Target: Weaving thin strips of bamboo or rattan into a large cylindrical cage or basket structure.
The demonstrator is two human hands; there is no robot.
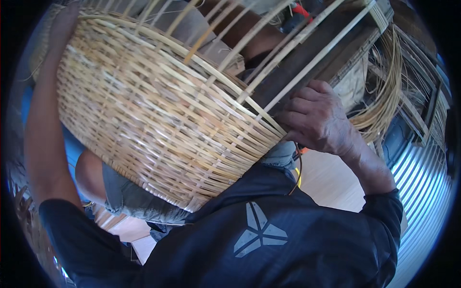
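Observation:
A large pale woven basket (158,110) lies tilted across my lap, its side facing up at me. Long bare upright stakes (209,36) stick out past its rim toward the far side. At the far left, my left hand (65,24) grips the basket's edge, with its fingertips mostly out of sight. My right hand (314,115) is closed beside the right end of the rim, knuckles up. What its curled fingers hold is hidden. A thin brown strip (296,168) hangs just below that hand.
A dark wooden beam or bench (312,62) stands beyond the rim at the upper right. Coiled cane strips (384,105) hang to the right of my hand, near ridged metal sheeting (425,177). Someone's bare limb (261,45) shows behind the stakes. A red object (300,10) lies at the top.

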